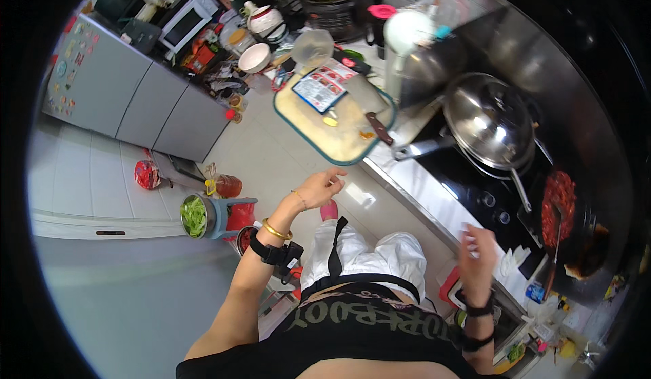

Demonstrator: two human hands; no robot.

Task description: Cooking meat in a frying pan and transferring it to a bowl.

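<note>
My left hand (321, 188) hangs in the air just off the near edge of a pale cutting board (298, 125) with a teal rim. Its fingers are loosely spread and hold nothing. On the board lie a cleaver with a dark handle (379, 128), a printed food packet (315, 94) and a small yellowish piece of food (330, 118). Over the counter's front edge, below the hob, is my right hand (477, 249), slightly blurred. Its fingers are loosely bent, with nothing visible in them. A lidded steel pan (485, 118) sits on the black hob, its handle pointing toward the board.
Right of the hob, a pan holds red chopped food (558, 199) with a long-handled ladle in it. A black cooker pot (339, 13) and a pink bowl (255, 58) stand beyond the board. On the left are a grey fridge (102, 81) and a pot of green leaves (194, 216).
</note>
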